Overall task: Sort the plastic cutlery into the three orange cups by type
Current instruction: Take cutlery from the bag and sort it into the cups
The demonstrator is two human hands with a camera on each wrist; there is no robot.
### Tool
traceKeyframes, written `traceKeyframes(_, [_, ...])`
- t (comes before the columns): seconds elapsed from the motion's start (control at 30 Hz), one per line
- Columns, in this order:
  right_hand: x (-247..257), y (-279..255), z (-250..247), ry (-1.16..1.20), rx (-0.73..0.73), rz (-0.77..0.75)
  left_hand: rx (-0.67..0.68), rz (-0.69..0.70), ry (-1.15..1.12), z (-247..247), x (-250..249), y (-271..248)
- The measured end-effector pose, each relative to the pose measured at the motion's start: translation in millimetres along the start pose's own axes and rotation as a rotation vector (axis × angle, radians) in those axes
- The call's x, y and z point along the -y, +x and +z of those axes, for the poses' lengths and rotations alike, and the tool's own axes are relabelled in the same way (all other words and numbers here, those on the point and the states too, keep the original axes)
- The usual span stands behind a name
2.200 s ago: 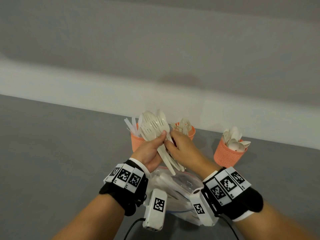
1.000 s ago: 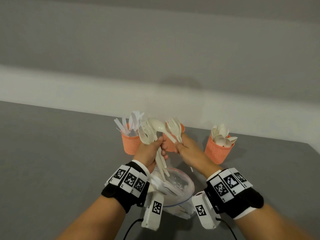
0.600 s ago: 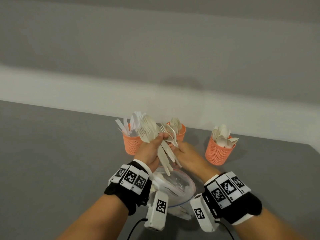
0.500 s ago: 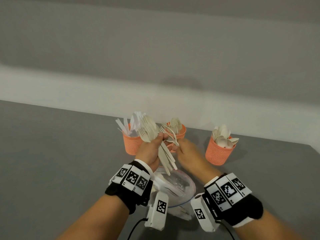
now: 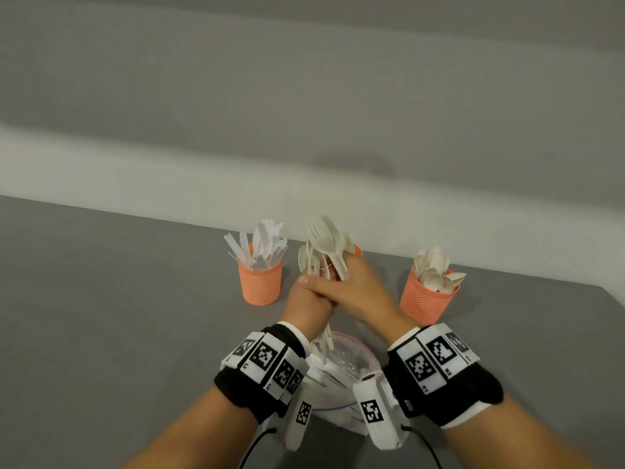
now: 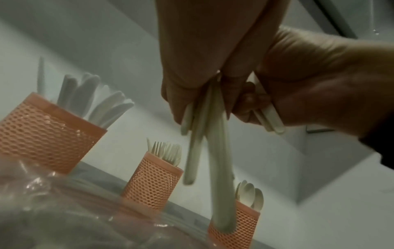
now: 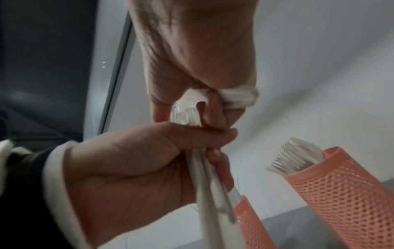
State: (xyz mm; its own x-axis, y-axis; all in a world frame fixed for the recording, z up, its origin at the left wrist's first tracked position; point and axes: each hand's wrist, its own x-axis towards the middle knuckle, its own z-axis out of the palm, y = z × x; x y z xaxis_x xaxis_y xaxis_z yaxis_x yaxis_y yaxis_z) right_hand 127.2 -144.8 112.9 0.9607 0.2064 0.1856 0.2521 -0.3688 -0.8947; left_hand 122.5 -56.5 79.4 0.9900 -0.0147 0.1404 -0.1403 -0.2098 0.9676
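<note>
My left hand [image 5: 304, 292] grips a bundle of white plastic cutlery [image 5: 326, 247] by the handles, heads up, above the table. My right hand [image 5: 341, 280] lies across it with the thumb over the left hand and grips a few pieces of the same bundle. In the left wrist view, the right hand [image 6: 255, 109] holds a couple of handles [image 6: 271, 121] apart from the left hand's handles [image 6: 215, 143]. The knife cup [image 5: 260, 284] stands left and the spoon cup [image 5: 427, 299] right. The fork cup [image 6: 152, 180] is mostly hidden behind my hands in the head view.
A clear plastic bag [image 5: 348, 358] with more white cutlery lies on the grey table [image 5: 118, 316] under my wrists. A pale wall runs behind the cups. The table's right edge [image 5: 602, 289] is near the spoon cup.
My right hand has moved from beside the bundle to across my left hand, and now grips pieces of it. Both hands shifted slightly right, in front of the fork cup.
</note>
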Motion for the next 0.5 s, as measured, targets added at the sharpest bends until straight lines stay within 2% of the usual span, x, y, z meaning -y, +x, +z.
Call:
traceKeyframes(0.13, [-2.5, 2.9, -8.1, 0.094, -0.046, 0.12, 0.046, 0.006, 0.001, -3.1, -0.9, -0.5])
traceKeyframes(0.3, [-7.6, 5.3, -15.8, 0.327, 0.03, 0.198, 0.144, -0.031, -0.03, -4.4, 1.4, 4.3])
traceKeyframes(0.4, [-13.1, 8.9, -21.0, 0.448, 0.022, 0.242, 0.235, -0.139, -0.314, -5.5, -1.9, 5.1])
traceKeyframes(0.5, [-16.1, 12.2, -25.1, 0.574, 0.019, 0.283, 0.21, -0.211, -0.548, -5.0, -0.9, 8.3])
